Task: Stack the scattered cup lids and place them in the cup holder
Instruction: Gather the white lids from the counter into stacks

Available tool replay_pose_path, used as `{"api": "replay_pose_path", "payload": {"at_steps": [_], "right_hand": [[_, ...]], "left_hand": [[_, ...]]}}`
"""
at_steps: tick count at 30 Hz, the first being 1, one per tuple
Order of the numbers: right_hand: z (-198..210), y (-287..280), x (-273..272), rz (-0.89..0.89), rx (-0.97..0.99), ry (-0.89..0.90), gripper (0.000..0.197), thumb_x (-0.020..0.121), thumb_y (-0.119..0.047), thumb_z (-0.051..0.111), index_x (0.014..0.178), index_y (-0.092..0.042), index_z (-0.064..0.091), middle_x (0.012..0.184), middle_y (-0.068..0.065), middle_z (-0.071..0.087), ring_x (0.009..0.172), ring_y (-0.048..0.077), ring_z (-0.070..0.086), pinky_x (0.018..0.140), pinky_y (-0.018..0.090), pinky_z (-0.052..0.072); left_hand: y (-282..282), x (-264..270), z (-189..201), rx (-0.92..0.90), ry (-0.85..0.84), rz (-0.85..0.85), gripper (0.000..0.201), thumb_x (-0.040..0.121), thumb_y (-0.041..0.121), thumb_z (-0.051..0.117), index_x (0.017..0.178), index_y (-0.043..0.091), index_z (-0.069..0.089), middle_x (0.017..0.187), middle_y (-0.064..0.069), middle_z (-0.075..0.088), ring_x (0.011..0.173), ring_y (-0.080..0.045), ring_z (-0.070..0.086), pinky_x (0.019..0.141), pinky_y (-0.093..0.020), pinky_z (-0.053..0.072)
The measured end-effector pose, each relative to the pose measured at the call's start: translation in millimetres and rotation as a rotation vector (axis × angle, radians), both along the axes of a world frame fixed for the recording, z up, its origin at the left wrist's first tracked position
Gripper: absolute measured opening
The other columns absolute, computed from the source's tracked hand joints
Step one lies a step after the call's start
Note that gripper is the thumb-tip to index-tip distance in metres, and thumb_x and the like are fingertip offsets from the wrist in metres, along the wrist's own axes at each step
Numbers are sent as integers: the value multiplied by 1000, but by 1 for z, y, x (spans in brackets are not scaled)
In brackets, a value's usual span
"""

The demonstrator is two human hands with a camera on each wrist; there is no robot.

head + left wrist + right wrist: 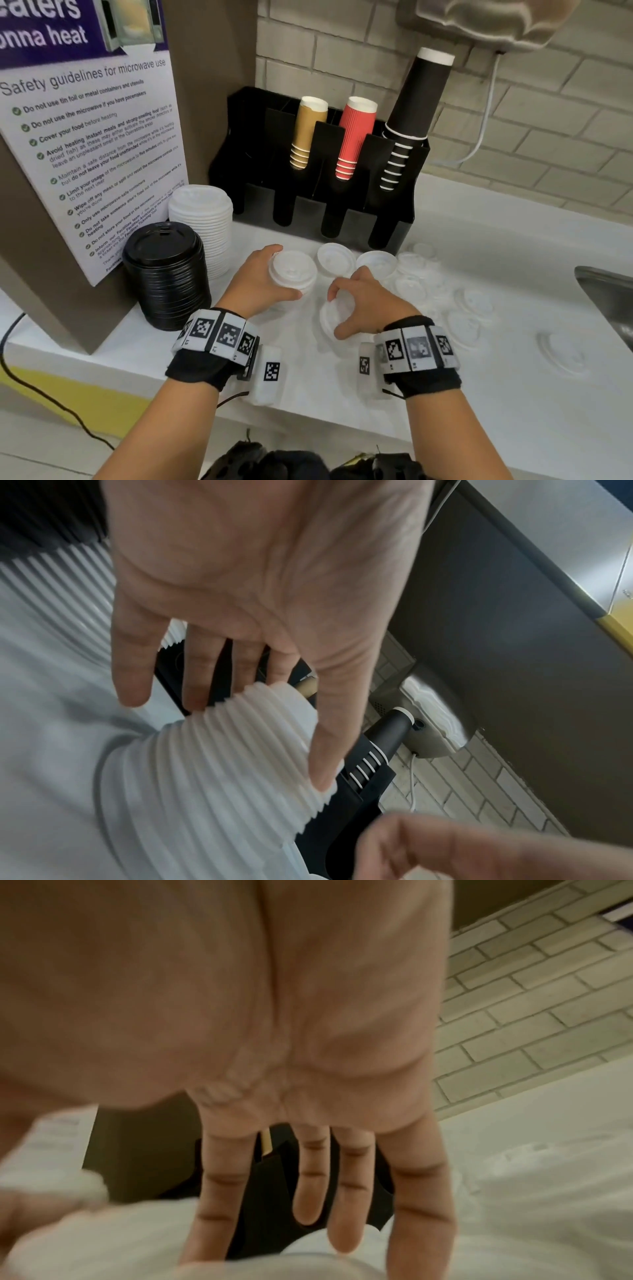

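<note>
My left hand [284, 272] grips a short stack of white lids [299, 270], held just above the counter. In the left wrist view the stack [212, 791] sits between thumb and fingers of that hand [260, 744]. My right hand [337, 313] pinches the rim of a single white lid [325, 320] lying on the counter, thumb near, fingers far. In the blurred right wrist view, that hand [192, 1231] reaches down to the lid [308, 1259]. Several more white lids [411, 287] lie scattered to the right. The black cup holder [394, 219] stands behind, its front slots dark.
A tall white lid stack [202, 219] and a black lid stack [168, 274] stand at the left beside a microwave safety sign [85, 137]. Brown, red and black cups [356, 137] stick out of the holder's back slots. A steel sink [606, 291] edges the right.
</note>
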State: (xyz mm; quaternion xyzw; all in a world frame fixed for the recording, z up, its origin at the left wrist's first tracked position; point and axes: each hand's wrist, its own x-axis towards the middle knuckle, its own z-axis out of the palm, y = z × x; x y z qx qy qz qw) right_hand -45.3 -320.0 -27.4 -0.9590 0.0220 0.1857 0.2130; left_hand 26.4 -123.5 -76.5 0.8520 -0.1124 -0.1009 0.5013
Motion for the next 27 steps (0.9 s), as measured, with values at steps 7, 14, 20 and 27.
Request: {"api": "replay_pose_path", "payload": {"at_steps": [7, 14, 20, 27], "right_hand": [[23, 9, 34, -70, 423, -303, 37, 72, -20, 77, 102, -29, 59, 99, -8, 58, 88, 12, 59, 72, 19, 49], [15, 36, 58, -16, 325, -331, 42, 74, -24, 77, 112, -28, 61, 115, 2, 56, 103, 16, 53, 88, 31, 47], [16, 47, 61, 116, 162, -343, 44, 71, -25, 79, 113, -27, 66, 116, 3, 50, 104, 16, 49, 80, 21, 37], [13, 48, 64, 131, 134, -355, 45, 69, -23, 81, 112, -26, 65, 116, 2, 46, 103, 15, 47, 81, 22, 37]], "left_hand": [[3, 2, -7, -79, 22, 15, 90, 66, 15, 89, 141, 22, 39, 120, 9, 47, 108, -13, 48, 89, -24, 37], [3, 4, -7, -92, 41, 18, 108, 63, 18, 90, 148, 23, 24, 122, 9, 46, 105, -12, 50, 83, -23, 38], [1, 5, -3, -96, 64, 10, 110, 65, 16, 89, 150, 22, 19, 127, 4, 49, 106, -15, 51, 80, -23, 41], [3, 7, -4, -78, 52, 3, 106, 64, 15, 89, 148, 22, 25, 116, 11, 46, 103, -13, 51, 76, -19, 39]]}}
